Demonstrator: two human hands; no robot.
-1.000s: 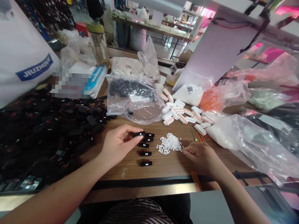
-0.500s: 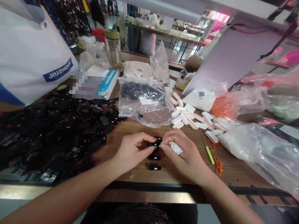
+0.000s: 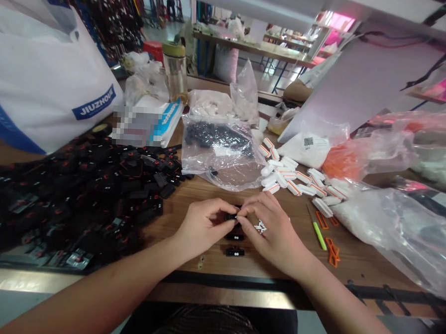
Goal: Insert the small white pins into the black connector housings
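Observation:
My left hand [image 3: 205, 223] pinches a small black plastic part [image 3: 230, 216] between thumb and fingers, just over the table. From the other side my right hand [image 3: 267, 224] meets it, thumb and forefinger pressed together at the part's right end. What those fingertips hold is too small to tell. Partly hidden behind my right hand lies a pile of tiny white pieces [image 3: 260, 226]. Below my fingers two similar black parts with paired white dots, a nearer one [image 3: 235, 252] and a farther one [image 3: 235, 237], lie in a column. Another black part shows partly beyond my fingertips.
A big heap of black parts [image 3: 75, 194] covers the left. Ahead lies a clear bag of black pieces [image 3: 220, 142]. White blocks with orange strips [image 3: 289, 178], a green-handled pointed tool [image 3: 319, 236], orange frames [image 3: 332, 252] and a plastic bag [image 3: 391, 230] are at right.
My right fingertips have closed in on the black part, and less of the white pile shows. The whole view has shifted slightly, with the table things appearing a little farther right.

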